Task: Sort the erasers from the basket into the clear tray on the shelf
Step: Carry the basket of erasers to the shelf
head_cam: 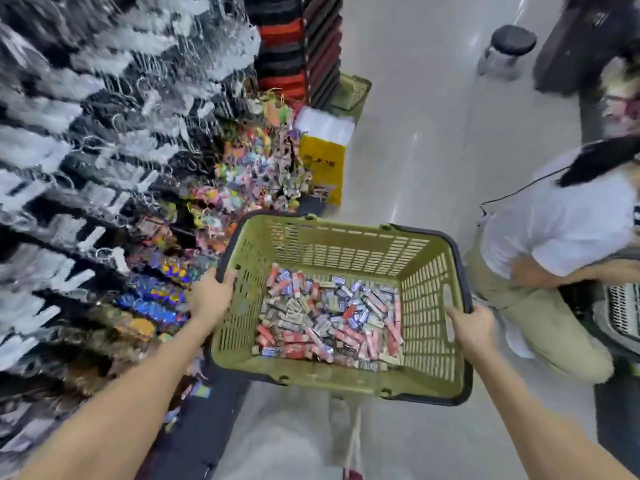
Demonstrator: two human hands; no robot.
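I judged the sorting not yet begun: the erasers (329,320) lay heaped in the bottom of the basket (346,237). My left hand (211,292) gripped one rim and my right hand (472,329) the opposite rim, beside the shelf (104,174). I could not spot the clear tray.

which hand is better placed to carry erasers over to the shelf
Probably left: the left hand grips the basket on the shelf side; the right hand grips its far side.
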